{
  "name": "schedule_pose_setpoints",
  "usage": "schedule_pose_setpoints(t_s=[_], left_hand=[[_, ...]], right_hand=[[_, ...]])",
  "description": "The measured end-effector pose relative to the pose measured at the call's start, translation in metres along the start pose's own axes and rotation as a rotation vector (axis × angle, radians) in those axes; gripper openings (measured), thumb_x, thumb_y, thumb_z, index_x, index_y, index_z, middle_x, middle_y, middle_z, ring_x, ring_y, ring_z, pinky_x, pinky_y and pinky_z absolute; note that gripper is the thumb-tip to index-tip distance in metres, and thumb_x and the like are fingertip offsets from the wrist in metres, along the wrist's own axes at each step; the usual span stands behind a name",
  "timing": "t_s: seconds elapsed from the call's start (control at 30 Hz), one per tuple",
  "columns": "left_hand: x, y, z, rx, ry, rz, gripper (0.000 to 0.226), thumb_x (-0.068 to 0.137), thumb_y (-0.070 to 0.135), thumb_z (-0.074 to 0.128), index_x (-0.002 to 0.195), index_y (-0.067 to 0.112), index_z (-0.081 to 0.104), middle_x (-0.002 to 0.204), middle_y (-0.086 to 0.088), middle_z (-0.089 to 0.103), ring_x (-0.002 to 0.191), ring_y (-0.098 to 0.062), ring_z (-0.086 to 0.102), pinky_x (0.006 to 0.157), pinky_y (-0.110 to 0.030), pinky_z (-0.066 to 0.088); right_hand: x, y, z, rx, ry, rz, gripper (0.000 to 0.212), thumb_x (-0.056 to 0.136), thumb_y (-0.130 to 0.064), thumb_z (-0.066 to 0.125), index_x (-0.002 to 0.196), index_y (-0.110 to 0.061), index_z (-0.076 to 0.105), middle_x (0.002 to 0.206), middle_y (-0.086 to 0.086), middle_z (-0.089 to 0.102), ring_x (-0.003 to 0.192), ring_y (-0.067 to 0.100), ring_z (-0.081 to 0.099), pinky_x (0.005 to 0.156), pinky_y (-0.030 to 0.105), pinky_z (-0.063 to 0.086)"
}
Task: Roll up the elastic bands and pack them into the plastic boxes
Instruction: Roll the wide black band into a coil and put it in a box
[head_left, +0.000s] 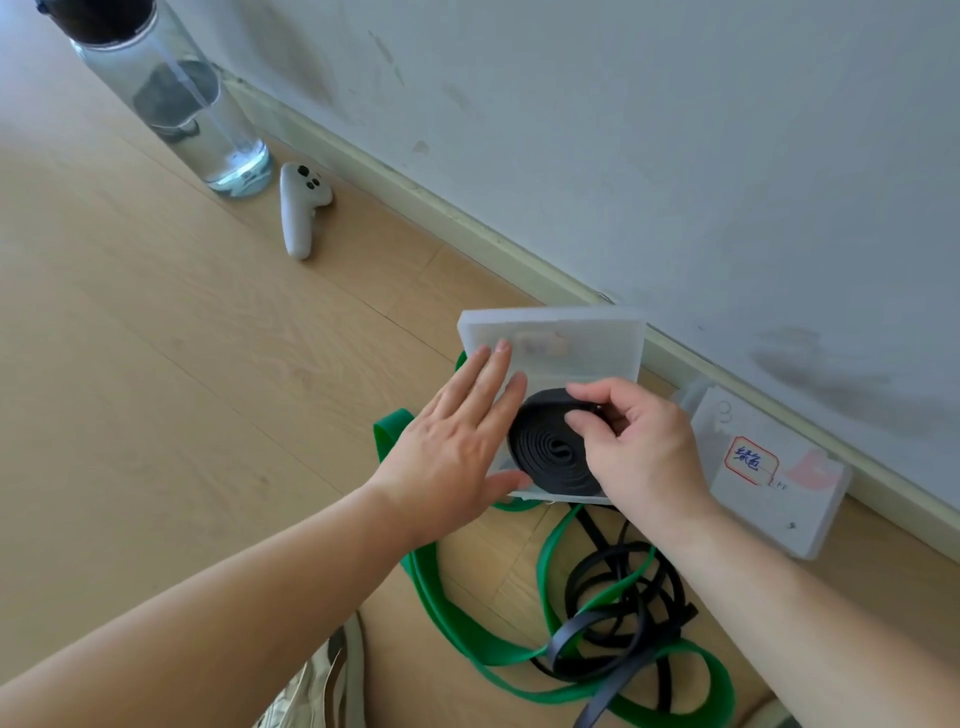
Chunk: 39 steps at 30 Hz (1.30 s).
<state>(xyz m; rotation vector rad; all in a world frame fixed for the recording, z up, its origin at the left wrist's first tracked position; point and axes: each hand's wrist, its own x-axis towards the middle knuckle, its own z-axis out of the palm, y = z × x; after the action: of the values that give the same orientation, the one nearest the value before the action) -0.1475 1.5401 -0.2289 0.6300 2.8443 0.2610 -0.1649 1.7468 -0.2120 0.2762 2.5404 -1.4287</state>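
Down on the wooden floor (156, 415), closest to the person, a long green band (452, 618) and a thin black band (623, 623) lie loose and tangled, not rolled yet. Just past them sits an open plastic box (571, 332), partly on top of the green band, with its lid tipped up toward the wall. A rolled black band (545, 452) lies inside it. The left hand (452, 447) rests flat on the box's left side, fingers straight and close together, most likely so the box does not slide. The right hand (639, 447) pinches the outer end of the roll with its thumb and curled fingers, probably so the roll does not spring open. Beside it on the right is a closed box (769, 499) with a label. Farther off, a white controller (298, 208) and a water bottle (208, 114) sit near the wall (623, 130).
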Motion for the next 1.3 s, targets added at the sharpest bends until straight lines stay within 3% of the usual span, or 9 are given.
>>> schedule_pose_setpoints(t_s=[0.13, 0.3, 0.47, 0.57, 0.7, 0.83, 0.93, 1.17, 1.3], left_hand=[[0.007, -0.006, 0.001, -0.258, -0.137, -0.076, 0.098, 0.094, 0.072, 0.048, 0.166, 0.024, 0.002, 0.171, 0.004, -0.023, 0.153, -0.004, -0.015, 0.125, -0.026, 0.011], [0.003, 0.012, 0.007, -0.452, -0.234, -0.119, 0.083, 0.091, 0.078, 0.044, 0.16, 0.054, 0.004, 0.17, 0.008, -0.025, 0.16, -0.014, -0.002, 0.126, -0.037, 0.025], [-0.003, 0.016, 0.01, -0.368, -0.143, -0.108, 0.1, 0.086, 0.083, 0.043, 0.163, 0.041, -0.004, 0.171, 0.004, -0.023, 0.16, -0.016, -0.003, 0.124, -0.031, 0.017], [-0.005, 0.016, 0.009, -0.424, -0.013, -0.191, 0.107, 0.082, 0.084, 0.05, 0.165, 0.03, 0.012, 0.174, 0.006, -0.003, 0.16, -0.015, 0.008, 0.122, -0.03, 0.019], [-0.006, 0.018, 0.003, -0.48, 0.135, -0.427, 0.088, 0.081, 0.076, 0.061, 0.155, 0.034, 0.037, 0.152, 0.01, 0.041, 0.137, -0.013, 0.044, 0.106, -0.031, 0.045], [0.0, 0.016, -0.003, -0.777, -0.113, -0.691, 0.062, 0.093, 0.024, 0.058, 0.152, 0.037, 0.043, 0.094, 0.01, 0.071, 0.079, -0.012, 0.068, 0.07, -0.029, 0.059], [-0.002, 0.009, -0.013, -0.79, 0.003, -0.661, 0.058, 0.096, 0.013, 0.049, 0.149, 0.036, 0.049, 0.09, 0.009, 0.072, 0.076, -0.014, 0.069, 0.063, -0.021, 0.056], [0.018, -0.041, -0.054, -0.738, 0.451, -0.661, 0.055, 0.098, 0.008, 0.042, 0.142, 0.039, 0.05, 0.121, 0.013, 0.068, 0.112, -0.015, 0.062, 0.096, -0.038, 0.052], [0.0, -0.077, -0.038, -0.759, 0.52, -0.766, 0.054, 0.103, 0.009, 0.044, 0.149, 0.037, 0.048, 0.133, 0.014, 0.056, 0.118, -0.01, 0.057, 0.102, -0.03, 0.046]], right_hand=[[0.013, 0.001, 0.0, -0.057, -0.046, 0.09, 0.017, 0.092, -0.014, 0.074, 0.104, -0.026, 0.077, 0.091, -0.014, 0.073, 0.091, 0.012, 0.069, 0.082, 0.018, 0.049], [0.013, 0.011, 0.001, -0.038, -0.108, 0.193, 0.016, 0.093, -0.015, 0.072, 0.105, -0.027, 0.076, 0.095, -0.01, 0.075, 0.094, 0.011, 0.071, 0.083, 0.023, 0.054], [0.007, 0.01, -0.007, 0.078, -0.01, 0.156, 0.02, 0.093, -0.01, 0.073, 0.101, -0.028, 0.075, 0.095, -0.013, 0.076, 0.093, 0.003, 0.072, 0.084, 0.017, 0.054], [0.013, 0.001, -0.011, 0.139, 0.052, 0.161, 0.02, 0.092, -0.007, 0.073, 0.102, -0.025, 0.076, 0.094, -0.012, 0.077, 0.088, 0.0, 0.072, 0.08, 0.009, 0.054], [0.012, -0.001, -0.004, 0.155, 0.038, 0.181, 0.022, 0.091, -0.005, 0.074, 0.102, -0.024, 0.076, 0.094, -0.01, 0.077, 0.086, 0.002, 0.071, 0.074, 0.003, 0.05], [0.012, -0.002, 0.0, 0.149, 0.045, 0.186, 0.023, 0.092, -0.005, 0.074, 0.1, -0.025, 0.075, 0.095, -0.01, 0.076, 0.077, -0.01, 0.068, 0.072, 0.0, 0.047], [0.016, -0.017, 0.0, 0.169, 0.069, 0.155, 0.02, 0.092, -0.005, 0.073, 0.102, -0.022, 0.076, 0.095, -0.01, 0.076, 0.076, -0.013, 0.067, 0.073, 0.001, 0.048], [0.062, -0.094, 0.032, 0.172, 0.002, -0.014, 0.022, 0.091, -0.011, 0.074, 0.092, -0.033, 0.072, 0.091, -0.015, 0.075, 0.082, 0.001, 0.068, 0.071, 0.009, 0.048], [0.087, -0.111, 0.08, 0.125, -0.114, -0.012, 0.025, 0.091, -0.009, 0.072, 0.086, -0.033, 0.07, 0.1, -0.007, 0.076, 0.095, 0.015, 0.071, 0.085, 0.025, 0.054]])
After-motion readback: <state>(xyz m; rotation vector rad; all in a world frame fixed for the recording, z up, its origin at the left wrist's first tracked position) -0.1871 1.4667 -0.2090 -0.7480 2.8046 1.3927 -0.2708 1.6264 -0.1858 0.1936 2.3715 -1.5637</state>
